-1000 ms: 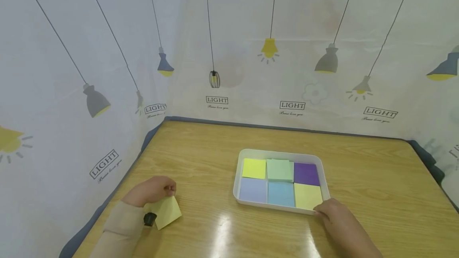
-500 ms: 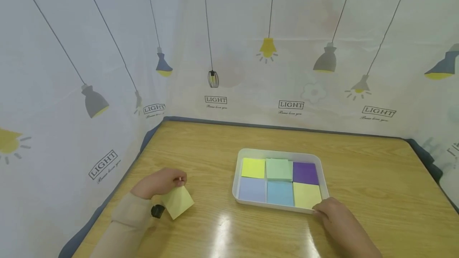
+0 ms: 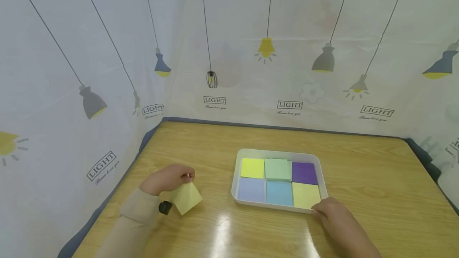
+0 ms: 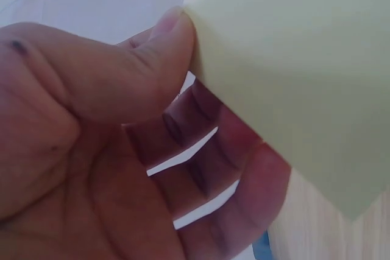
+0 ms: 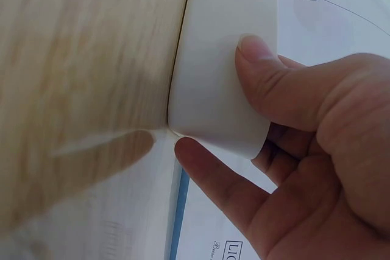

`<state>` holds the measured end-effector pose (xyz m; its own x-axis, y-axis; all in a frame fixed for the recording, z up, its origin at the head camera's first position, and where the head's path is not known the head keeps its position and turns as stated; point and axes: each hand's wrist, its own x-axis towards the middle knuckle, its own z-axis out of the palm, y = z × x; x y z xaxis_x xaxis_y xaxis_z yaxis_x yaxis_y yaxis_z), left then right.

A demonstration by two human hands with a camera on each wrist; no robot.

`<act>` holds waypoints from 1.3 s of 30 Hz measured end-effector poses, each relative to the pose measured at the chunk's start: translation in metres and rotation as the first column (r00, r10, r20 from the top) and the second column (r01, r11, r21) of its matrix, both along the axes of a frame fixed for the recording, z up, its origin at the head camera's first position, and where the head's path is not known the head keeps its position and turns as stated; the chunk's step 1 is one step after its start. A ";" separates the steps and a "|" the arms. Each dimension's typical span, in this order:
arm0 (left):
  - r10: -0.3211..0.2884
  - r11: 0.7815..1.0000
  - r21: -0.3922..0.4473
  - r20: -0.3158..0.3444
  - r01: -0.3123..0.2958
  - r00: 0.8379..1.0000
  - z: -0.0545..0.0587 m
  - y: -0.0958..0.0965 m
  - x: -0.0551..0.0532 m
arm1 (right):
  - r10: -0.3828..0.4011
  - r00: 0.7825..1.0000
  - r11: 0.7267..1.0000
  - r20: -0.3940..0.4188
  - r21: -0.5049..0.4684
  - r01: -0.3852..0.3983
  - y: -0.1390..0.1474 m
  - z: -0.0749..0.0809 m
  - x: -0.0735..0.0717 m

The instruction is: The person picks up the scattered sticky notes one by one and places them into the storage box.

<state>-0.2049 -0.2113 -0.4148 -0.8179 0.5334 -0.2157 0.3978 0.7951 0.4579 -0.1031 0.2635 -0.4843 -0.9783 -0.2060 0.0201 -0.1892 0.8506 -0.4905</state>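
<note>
My left hand (image 3: 168, 179) pinches a pale yellow sticky note (image 3: 187, 197) by one corner between thumb and fingers, above the table to the left of the tray. In the left wrist view the note (image 4: 292, 71) hangs from under the thumb tip. My right hand (image 3: 335, 216) grips the near right corner of a white tray (image 3: 234, 178), its thumb on the outer wall in the right wrist view. Inside the tray lie square sticky notes in two rows: bright yellow (image 3: 252, 168), light green (image 3: 277, 169) and purple (image 3: 304, 173) behind, lavender (image 3: 251, 190), blue (image 3: 279, 193) and pale yellow (image 3: 306, 195) in front.
The wooden table (image 3: 215, 142) carries the tray right of its middle. White sheeting (image 3: 236, 31) printed with lamps stands along the back and both sides. A dark blue edge (image 3: 251, 126) runs along its foot.
My left hand has moved right and slightly away from me, carrying the pale yellow sticky note closer to the tray. The right hand keeps its hold on the tray corner.
</note>
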 end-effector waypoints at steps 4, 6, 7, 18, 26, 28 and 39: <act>0.001 1.000 -0.005 -0.001 -0.001 1.000 0.002 0.011 -0.006 | 0.004 1.000 1.000 -0.007 -0.001 -0.004 0.000 -0.001 0.000; -0.006 1.000 0.000 -0.004 0.006 1.000 0.002 0.017 -0.009 | 0.003 1.000 1.000 -0.008 0.002 -0.002 0.000 -0.001 0.000; -0.012 1.000 0.008 -0.009 0.012 1.000 0.003 0.020 -0.011 | 0.004 1.000 1.000 -0.009 0.002 -0.004 0.001 -0.002 0.000; -0.051 0.998 0.039 -0.069 0.053 0.996 0.009 0.064 -0.027 | 0.001 0.999 1.000 -0.037 -0.002 -0.002 0.001 -0.002 0.001; -0.067 0.994 0.078 -0.051 0.071 0.996 0.012 0.091 -0.032 | -0.017 1.000 1.000 -0.001 -0.013 0.017 0.000 0.000 0.001; -0.072 0.993 0.087 -0.045 0.076 0.996 0.012 0.097 -0.034 | -0.022 1.000 1.000 0.011 -0.015 0.022 0.000 0.000 0.001; -0.069 0.987 0.142 -0.004 0.069 0.998 0.015 0.131 -0.037 | -0.024 1.000 1.000 0.001 -0.007 0.024 0.000 -0.003 0.000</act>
